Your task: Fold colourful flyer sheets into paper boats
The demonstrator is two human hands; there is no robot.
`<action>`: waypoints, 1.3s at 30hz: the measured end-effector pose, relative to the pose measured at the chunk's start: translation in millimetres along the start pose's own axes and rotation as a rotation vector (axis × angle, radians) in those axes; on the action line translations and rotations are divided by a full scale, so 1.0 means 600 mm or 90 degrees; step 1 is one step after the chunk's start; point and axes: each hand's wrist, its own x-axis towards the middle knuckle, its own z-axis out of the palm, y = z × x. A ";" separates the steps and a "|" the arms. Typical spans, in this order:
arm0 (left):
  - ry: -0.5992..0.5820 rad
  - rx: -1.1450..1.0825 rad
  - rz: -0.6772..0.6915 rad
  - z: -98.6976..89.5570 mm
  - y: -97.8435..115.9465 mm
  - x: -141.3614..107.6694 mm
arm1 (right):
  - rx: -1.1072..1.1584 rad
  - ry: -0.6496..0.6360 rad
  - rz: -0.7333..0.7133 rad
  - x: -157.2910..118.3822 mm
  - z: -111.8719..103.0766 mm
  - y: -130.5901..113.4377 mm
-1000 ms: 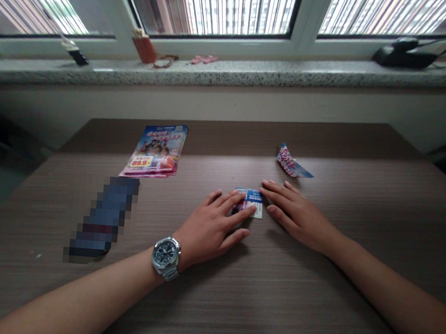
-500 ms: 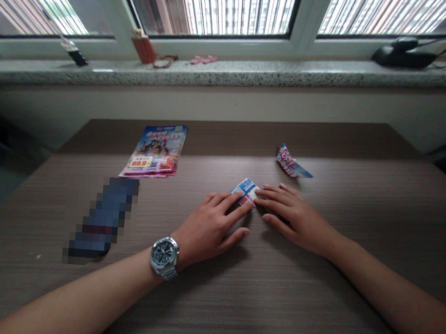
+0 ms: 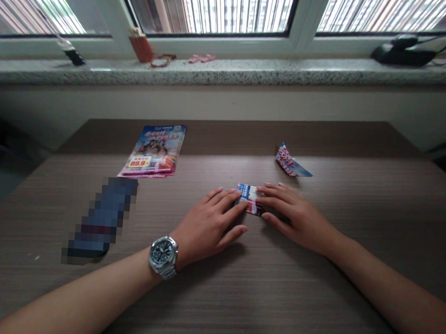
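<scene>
A small folded piece of printed paper [image 3: 250,194], blue, white and red, lies flat on the brown table [image 3: 212,300]. From the left, my left hand [image 3: 213,220] rests its stretched fingertips on the paper's left edge, thumb apart. My right hand [image 3: 296,211] touches the paper's right side with spread, outstretched fingers. Both hands are palm down, and their fingertips cover parts of the paper. Just beyond my right hand sits a folded paper shape [image 3: 290,163] with a pink pattern and a blue tip.
A stack of colourful flyers [image 3: 157,149] lies at the back left. Nearer to me is a blurred-out dark blue object [image 3: 101,219]. Behind the table, the granite sill [image 3: 249,76] holds a red-brown box [image 3: 141,46], pink bits [image 3: 201,59] and a black device with a cable [image 3: 404,53].
The small folded paper has turned so its edges lie straighter to me, and it has shifted slightly right. My hands have barely moved, fingers still on it.
</scene>
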 end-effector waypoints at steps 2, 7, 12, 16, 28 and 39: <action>-0.005 0.000 -0.007 -0.001 0.001 -0.001 | -0.009 0.007 -0.006 0.000 0.001 0.000; 0.004 0.001 -0.003 -0.003 0.004 0.000 | -0.015 0.006 -0.037 0.002 -0.001 -0.004; 0.019 -0.015 0.026 -0.004 0.004 0.001 | 0.015 -0.014 -0.046 0.002 -0.001 -0.004; 0.024 -0.002 0.028 0.000 -0.004 0.000 | 0.052 -0.020 -0.049 0.000 0.001 -0.001; 0.028 0.001 0.047 0.000 -0.005 -0.001 | 0.035 0.027 -0.078 -0.002 0.002 -0.003; 0.035 -0.035 0.062 0.003 -0.009 -0.001 | 0.009 -0.017 -0.120 -0.003 -0.005 -0.005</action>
